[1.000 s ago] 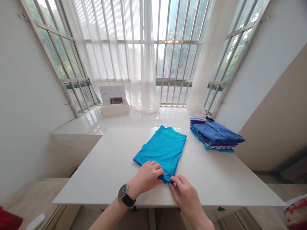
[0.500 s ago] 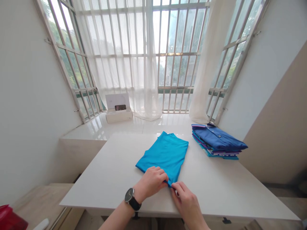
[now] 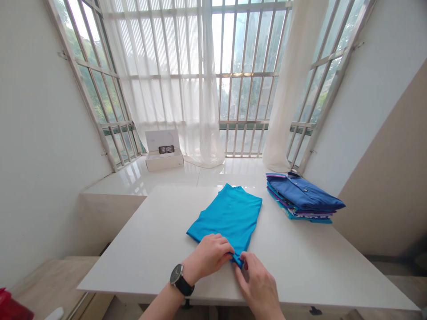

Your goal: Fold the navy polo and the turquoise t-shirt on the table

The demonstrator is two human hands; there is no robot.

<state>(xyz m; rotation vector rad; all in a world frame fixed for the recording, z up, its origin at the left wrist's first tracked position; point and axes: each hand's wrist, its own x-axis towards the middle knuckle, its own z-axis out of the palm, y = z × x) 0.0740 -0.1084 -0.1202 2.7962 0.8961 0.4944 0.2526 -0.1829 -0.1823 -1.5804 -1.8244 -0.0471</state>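
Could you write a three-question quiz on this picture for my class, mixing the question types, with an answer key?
1. Multiple choice: on which wrist is the watch?
A) right
B) left
C) neither

2. True or false: the bright blue garment lies on top of the folded stack.

3. Short answer: which of the person's hands touch the bright blue garment, and at which part of it?

Key
1. B.
2. False: it lies on the white table, apart from the stack, which is to its right.
3. Both: the left hand and the right hand hold it close together at its near end.
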